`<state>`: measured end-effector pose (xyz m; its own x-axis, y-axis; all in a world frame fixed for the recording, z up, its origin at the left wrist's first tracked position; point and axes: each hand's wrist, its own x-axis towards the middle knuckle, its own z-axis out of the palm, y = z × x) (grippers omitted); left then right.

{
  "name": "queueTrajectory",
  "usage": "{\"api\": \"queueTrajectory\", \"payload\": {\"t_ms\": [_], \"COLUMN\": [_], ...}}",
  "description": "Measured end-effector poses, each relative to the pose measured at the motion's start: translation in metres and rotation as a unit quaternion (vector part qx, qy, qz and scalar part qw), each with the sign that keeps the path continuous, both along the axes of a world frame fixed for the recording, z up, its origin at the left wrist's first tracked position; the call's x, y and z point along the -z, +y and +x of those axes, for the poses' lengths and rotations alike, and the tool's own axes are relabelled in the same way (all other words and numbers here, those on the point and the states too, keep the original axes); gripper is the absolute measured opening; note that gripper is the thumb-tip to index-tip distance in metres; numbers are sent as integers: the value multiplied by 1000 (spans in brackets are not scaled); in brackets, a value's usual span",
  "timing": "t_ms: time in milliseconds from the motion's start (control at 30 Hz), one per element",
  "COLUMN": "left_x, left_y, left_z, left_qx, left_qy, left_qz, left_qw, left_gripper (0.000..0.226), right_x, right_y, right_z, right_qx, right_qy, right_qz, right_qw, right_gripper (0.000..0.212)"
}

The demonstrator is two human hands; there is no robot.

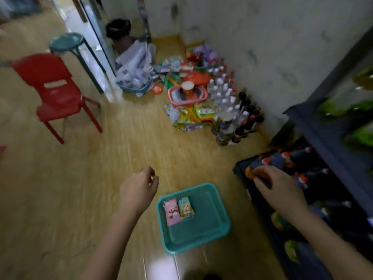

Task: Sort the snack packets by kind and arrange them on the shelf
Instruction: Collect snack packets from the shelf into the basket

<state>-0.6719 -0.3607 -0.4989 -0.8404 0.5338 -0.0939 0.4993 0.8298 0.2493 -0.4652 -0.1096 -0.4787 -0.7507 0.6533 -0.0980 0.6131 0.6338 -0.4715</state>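
Down on the wooden floor sits a teal basket, and two snack packets lie side by side in its far left corner, touching: a pink packet and a green packet, each printed with a bear. The left hand hovers over the floor just left of the basket, its grip slack, fingers loosely curled around nothing. The right hand reaches to the front edge of the dark shelf on the right, its grip closed on a dark packet with an orange end, among similar dark packets on the low tier; blur hides the finer detail. Farther off, along the wall, stand clear and dark bottles, a pink basket and a loose heap of packets. A red chair and a teal stool stand at the left.
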Motion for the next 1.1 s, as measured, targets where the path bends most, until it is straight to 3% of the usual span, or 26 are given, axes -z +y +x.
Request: {"api": "queueTrajectory", "payload": {"t_ms": [100, 267, 433, 600, 800, 1100], "left_x": [-110, -221, -271, -310, -356, -393], "left_y": [14, 26, 32, 65, 106, 126], "left_z": [16, 58, 103, 148, 238, 424], "left_qx": [41, 94, 211, 373, 517, 656], "left_qy": [29, 35, 57, 88, 101, 51], "left_qz": [42, 101, 128, 126, 176, 238], "left_qw": [998, 990, 967, 915, 832, 714], "left_gripper": [23, 21, 19, 23, 23, 21], "right_x": [-108, -225, -282, -310, -344, -380], "right_y": [8, -3, -45, -100, -160, -283], "right_z": [39, 98, 172, 244, 342, 511], "right_qx": [12, 66, 147, 270, 435, 621], "right_qy": [-8, -3, 6, 24, 67, 22], "right_qz": [21, 53, 82, 118, 157, 208], "right_qw": [1000, 996, 986, 955, 884, 756], "right_gripper": [20, 24, 26, 24, 21, 22]}}
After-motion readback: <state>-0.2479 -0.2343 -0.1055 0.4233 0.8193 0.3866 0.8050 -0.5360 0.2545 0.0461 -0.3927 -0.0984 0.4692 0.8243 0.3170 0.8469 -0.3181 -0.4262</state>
